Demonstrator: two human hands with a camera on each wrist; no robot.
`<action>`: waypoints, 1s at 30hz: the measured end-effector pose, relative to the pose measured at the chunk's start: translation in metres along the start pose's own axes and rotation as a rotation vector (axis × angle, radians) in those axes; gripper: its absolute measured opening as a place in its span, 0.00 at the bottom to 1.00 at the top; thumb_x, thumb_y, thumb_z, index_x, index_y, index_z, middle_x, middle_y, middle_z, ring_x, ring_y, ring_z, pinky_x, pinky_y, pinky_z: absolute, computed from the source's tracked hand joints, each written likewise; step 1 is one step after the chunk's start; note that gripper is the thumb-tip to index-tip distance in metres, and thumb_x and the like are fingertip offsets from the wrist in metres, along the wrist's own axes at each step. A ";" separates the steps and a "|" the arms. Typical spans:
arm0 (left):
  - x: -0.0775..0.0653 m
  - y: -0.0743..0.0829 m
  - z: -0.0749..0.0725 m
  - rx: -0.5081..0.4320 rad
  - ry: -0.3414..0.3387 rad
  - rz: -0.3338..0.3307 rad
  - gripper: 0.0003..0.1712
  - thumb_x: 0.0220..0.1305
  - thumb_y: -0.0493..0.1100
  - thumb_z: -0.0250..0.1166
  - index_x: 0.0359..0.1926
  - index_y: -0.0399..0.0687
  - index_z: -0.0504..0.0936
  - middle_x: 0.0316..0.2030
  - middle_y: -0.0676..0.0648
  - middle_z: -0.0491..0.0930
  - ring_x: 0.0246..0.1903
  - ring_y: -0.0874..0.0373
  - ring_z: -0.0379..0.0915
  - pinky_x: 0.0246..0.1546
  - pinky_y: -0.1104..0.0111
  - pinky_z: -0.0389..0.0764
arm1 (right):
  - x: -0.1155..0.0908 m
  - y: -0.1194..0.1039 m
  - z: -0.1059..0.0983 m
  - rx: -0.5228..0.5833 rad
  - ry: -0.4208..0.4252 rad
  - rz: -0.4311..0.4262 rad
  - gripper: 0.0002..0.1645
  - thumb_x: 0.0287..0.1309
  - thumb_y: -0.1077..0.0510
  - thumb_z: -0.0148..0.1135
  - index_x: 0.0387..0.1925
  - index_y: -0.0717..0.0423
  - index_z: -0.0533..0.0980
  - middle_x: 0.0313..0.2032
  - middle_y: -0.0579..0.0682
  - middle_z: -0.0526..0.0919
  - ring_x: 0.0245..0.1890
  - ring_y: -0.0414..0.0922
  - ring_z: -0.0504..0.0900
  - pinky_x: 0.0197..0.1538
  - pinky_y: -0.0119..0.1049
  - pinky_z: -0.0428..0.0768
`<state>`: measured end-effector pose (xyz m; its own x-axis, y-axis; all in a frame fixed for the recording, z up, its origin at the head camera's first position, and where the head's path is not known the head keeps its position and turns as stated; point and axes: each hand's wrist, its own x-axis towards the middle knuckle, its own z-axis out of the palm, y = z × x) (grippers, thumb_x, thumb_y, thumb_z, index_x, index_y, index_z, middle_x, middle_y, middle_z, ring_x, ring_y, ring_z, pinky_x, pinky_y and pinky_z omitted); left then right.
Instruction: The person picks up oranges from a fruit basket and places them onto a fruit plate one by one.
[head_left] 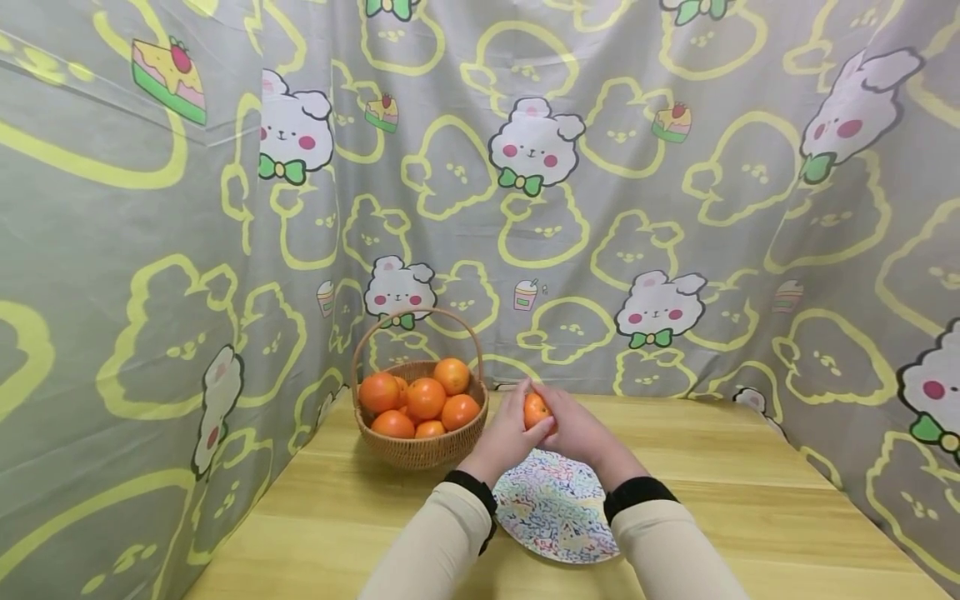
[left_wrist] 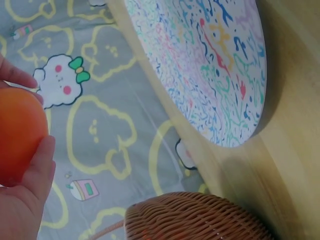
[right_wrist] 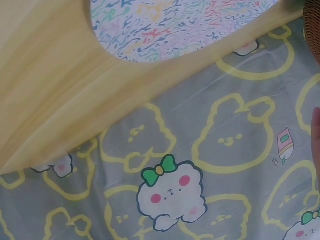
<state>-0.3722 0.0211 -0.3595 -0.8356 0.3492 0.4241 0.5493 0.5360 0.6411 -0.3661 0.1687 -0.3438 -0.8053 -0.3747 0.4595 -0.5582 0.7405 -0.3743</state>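
Both hands meet around a single orange (head_left: 536, 412), held up over the far part of a patterned plate (head_left: 558, 508). The left hand (head_left: 506, 435) grips its left side, and the right hand (head_left: 577, 429) cups it from the right. Fingers cover much of the fruit. In the left wrist view the orange (left_wrist: 22, 135) shows at the left edge, with fingers and a thumb curled against it. Only a sliver of a hand (right_wrist: 316, 145) appears at the right edge of the right wrist view, where the orange is out of sight.
A wicker basket (head_left: 420, 450) with a tall handle stands left of the hands, holding several oranges (head_left: 426, 398). The plate lies on a wooden table (head_left: 735, 492). Grey patterned cloth (head_left: 637, 208) hangs behind the table and along both sides.
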 end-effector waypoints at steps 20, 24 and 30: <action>-0.004 -0.002 0.003 0.039 -0.087 0.040 0.43 0.59 0.58 0.58 0.70 0.52 0.49 0.61 0.45 0.58 0.52 0.56 0.65 0.49 0.64 0.73 | -0.009 0.009 -0.003 -0.004 -0.023 0.096 0.47 0.38 0.58 0.72 0.63 0.56 0.62 0.52 0.55 0.68 0.44 0.49 0.73 0.46 0.45 0.75; -0.004 -0.001 -0.001 0.077 -0.085 0.074 0.42 0.60 0.58 0.58 0.69 0.51 0.51 0.60 0.43 0.59 0.52 0.53 0.67 0.48 0.62 0.73 | -0.011 0.014 -0.003 -0.005 -0.003 0.145 0.47 0.38 0.55 0.72 0.63 0.55 0.62 0.53 0.55 0.69 0.44 0.50 0.73 0.45 0.45 0.76; -0.005 -0.006 -0.007 0.140 -0.065 0.081 0.37 0.62 0.56 0.56 0.68 0.52 0.54 0.62 0.42 0.58 0.58 0.50 0.62 0.55 0.56 0.68 | -0.017 0.027 -0.004 -0.037 0.037 0.239 0.47 0.40 0.51 0.72 0.62 0.55 0.62 0.54 0.58 0.69 0.43 0.51 0.74 0.43 0.49 0.76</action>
<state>-0.3714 0.0109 -0.3605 -0.7897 0.4421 0.4253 0.6126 0.6041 0.5096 -0.3668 0.1976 -0.3589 -0.9053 -0.1657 0.3912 -0.3441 0.8260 -0.4465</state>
